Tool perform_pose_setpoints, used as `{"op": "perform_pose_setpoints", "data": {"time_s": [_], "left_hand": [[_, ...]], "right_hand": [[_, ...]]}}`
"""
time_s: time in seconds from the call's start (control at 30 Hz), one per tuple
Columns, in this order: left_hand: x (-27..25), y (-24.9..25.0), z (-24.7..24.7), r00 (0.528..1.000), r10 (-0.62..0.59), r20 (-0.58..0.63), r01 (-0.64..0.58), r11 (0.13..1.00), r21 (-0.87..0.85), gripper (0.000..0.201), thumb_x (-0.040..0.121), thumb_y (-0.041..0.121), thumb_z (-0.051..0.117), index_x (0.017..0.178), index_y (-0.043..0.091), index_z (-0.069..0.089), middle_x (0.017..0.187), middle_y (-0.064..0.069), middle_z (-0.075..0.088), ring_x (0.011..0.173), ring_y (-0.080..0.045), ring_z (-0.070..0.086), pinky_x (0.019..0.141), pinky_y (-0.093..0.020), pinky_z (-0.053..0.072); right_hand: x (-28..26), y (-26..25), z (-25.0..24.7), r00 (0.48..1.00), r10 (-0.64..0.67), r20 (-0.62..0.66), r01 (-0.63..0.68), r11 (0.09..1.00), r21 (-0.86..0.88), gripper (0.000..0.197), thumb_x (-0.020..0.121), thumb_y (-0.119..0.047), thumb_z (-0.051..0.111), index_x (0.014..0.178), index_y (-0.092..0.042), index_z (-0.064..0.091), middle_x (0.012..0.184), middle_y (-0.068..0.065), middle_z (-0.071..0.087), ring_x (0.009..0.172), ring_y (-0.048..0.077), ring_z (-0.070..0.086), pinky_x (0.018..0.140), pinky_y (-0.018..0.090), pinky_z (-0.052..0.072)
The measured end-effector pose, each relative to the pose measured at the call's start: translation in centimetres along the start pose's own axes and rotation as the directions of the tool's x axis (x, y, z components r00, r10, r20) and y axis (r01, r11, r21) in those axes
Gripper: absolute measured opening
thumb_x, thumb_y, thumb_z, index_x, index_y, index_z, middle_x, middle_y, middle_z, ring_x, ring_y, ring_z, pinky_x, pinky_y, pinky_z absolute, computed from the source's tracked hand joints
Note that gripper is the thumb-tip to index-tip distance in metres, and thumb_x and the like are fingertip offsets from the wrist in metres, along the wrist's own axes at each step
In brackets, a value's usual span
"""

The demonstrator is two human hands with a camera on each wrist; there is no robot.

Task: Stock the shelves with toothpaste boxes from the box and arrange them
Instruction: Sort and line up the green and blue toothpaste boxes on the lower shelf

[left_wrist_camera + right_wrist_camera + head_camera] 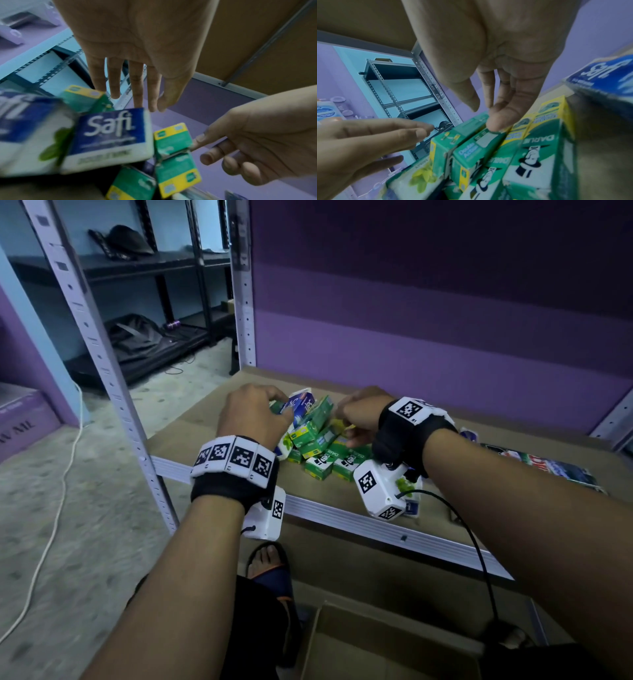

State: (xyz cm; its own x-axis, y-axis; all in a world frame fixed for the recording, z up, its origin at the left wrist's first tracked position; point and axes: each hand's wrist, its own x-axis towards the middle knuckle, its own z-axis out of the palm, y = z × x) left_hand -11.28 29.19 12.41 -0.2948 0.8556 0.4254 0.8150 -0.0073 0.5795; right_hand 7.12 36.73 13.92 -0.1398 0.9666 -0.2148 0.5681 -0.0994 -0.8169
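Both hands work over a loose heap of toothpaste boxes on the cardboard-lined shelf, left of its middle and nearer the front rail than the purple back wall. Our left hand hangs over the heap's left side with fingers straight and spread, grasping nothing; in the left wrist view the fingertips reach down behind the top edge of a blue and white box, though we cannot tell if they touch it. Our right hand sits at the right side, fingers loosely curled; in the right wrist view one fingertip presses on the end of a green box, and nothing is gripped. The green boxes lie jumbled, some tilted, some flat, blue and white ones among them. Further right on the shelf lie a few flat blue packs. The open carton stands on the floor below, near our feet; its contents are not visible. We judge the step in hand to be arranging, not fetching. The next move likely calls for squaring the boxes into rows, printed faces outward, sorted by kind, without toppling the tilted ones.
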Motion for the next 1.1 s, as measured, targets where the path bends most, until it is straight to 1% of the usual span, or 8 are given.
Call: {"op": "perform_pose_setpoints", "data": {"time_s": [0.13, 0.3, 0.43, 0.6, 0.7, 0.8, 0.97, 1.1], "left_hand": [[-1.0, 3.2, 1.0, 0.986, 0.153, 0.064, -0.153, 0.988, -0.002, 0.022, 0.081, 0.029, 0.069, 0.102, 0.027, 0.076, 0.099, -0.004, 0.068, 0.094, -0.026, 0.062, 0.086, -0.035, 0.052], [-2.4, 6.1, 2.5, 0.955, 0.237, 0.179, -0.237, 0.971, -0.022, 0.021, 0.083, 0.018, 0.066, 0.102, 0.025, 0.075, 0.099, 0.003, 0.068, 0.094, -0.018, 0.063, 0.084, -0.031, 0.051], [-3.5, 7.3, 3.2, 0.935, 0.235, 0.264, -0.247, 0.969, 0.013, 0.023, 0.087, 0.021, 0.064, 0.107, 0.027, 0.073, 0.106, 0.004, 0.068, 0.098, -0.018, 0.063, 0.087, -0.036, 0.053], [-4.6, 7.1, 3.8, 0.916, 0.102, 0.388, -0.162, 0.979, 0.126, 0.027, 0.087, 0.024, 0.065, 0.113, 0.032, 0.068, 0.109, 0.005, 0.07, 0.104, -0.021, 0.064, 0.09, -0.04, 0.054], [-4.8, 6.5, 4.1, 0.906, 0.058, 0.418, -0.144, 0.974, 0.177, 0.032, 0.086, 0.023, 0.068, 0.117, 0.029, 0.067, 0.116, -0.001, 0.068, 0.108, -0.023, 0.063, 0.091, -0.039, 0.053], [-4.8, 6.2, 4.2, 0.91, 0.068, 0.409, -0.15, 0.974, 0.172, 0.036, 0.085, 0.013, 0.067, 0.119, 0.024, 0.067, 0.119, -0.005, 0.066, 0.11, -0.025, 0.062, 0.093, -0.04, 0.052], [-5.0, 5.9, 4.4, 0.904, 0.098, 0.417, -0.2, 0.957, 0.21, 0.044, 0.084, 0.005, 0.064, 0.125, 0.02, 0.065, 0.126, -0.009, 0.062, 0.116, -0.028, 0.058, 0.097, -0.04, 0.05], [-4.9, 5.7, 4.5, 0.891, 0.111, 0.441, -0.217, 0.956, 0.198, 0.046, 0.084, 0.008, 0.068, 0.127, 0.023, 0.064, 0.128, -0.008, 0.061, 0.118, -0.026, 0.058, 0.098, -0.039, 0.049]], "right_hand": [[-1.5, 0.6, -2.4, 0.998, -0.033, -0.055, 0.031, 0.999, -0.044, 0.027, 0.086, -0.015, 0.062, 0.112, -0.013, 0.066, 0.096, 0.013, 0.067, 0.066, 0.024, 0.068, 0.05, 0.028, 0.055], [-4.0, 1.6, -5.5, 0.993, 0.004, -0.116, -0.015, 0.996, -0.093, 0.019, 0.086, -0.014, 0.062, 0.098, -0.001, 0.068, 0.074, 0.015, 0.062, 0.058, 0.028, 0.062, 0.07, 0.058, 0.059], [-5.5, 2.6, -7.5, 0.994, 0.002, -0.112, -0.022, 0.985, -0.174, 0.015, 0.087, -0.015, 0.062, 0.091, -0.001, 0.067, 0.081, 0.019, 0.065, 0.066, 0.032, 0.064, 0.074, 0.06, 0.058], [-6.7, 3.8, -8.5, 0.995, -0.023, -0.1, -0.006, 0.961, -0.277, 0.024, 0.09, -0.015, 0.06, 0.111, -0.009, 0.07, 0.09, 0.014, 0.072, 0.064, 0.025, 0.068, 0.056, 0.034, 0.058], [-7.2, 3.5, -8.0, 1.0, -0.007, -0.018, 0.0, 0.92, -0.392, 0.032, 0.092, -0.013, 0.053, 0.116, 0.005, 0.066, 0.103, 0.023, 0.072, 0.085, 0.037, 0.071, 0.078, 0.048, 0.059], [-7.3, 3.1, -7.0, 0.999, -0.047, -0.01, 0.036, 0.86, -0.509, 0.034, 0.092, -0.016, 0.052, 0.114, 0.007, 0.065, 0.109, 0.027, 0.068, 0.088, 0.04, 0.068, 0.073, 0.04, 0.056], [-6.9, 3.9, -4.9, 0.986, -0.165, 0.026, 0.144, 0.762, -0.632, 0.017, 0.09, -0.025, 0.061, 0.104, -0.024, 0.071, 0.116, 0.0, 0.068, 0.107, 0.023, 0.063, 0.09, 0.031, 0.052], [-6.2, 4.5, -3.8, 0.973, -0.216, 0.086, 0.207, 0.636, -0.743, 0.039, 0.09, -0.036, 0.061, 0.129, -0.034, 0.06, 0.133, -0.002, 0.061, 0.121, 0.022, 0.057, 0.103, 0.031, 0.045]]}}
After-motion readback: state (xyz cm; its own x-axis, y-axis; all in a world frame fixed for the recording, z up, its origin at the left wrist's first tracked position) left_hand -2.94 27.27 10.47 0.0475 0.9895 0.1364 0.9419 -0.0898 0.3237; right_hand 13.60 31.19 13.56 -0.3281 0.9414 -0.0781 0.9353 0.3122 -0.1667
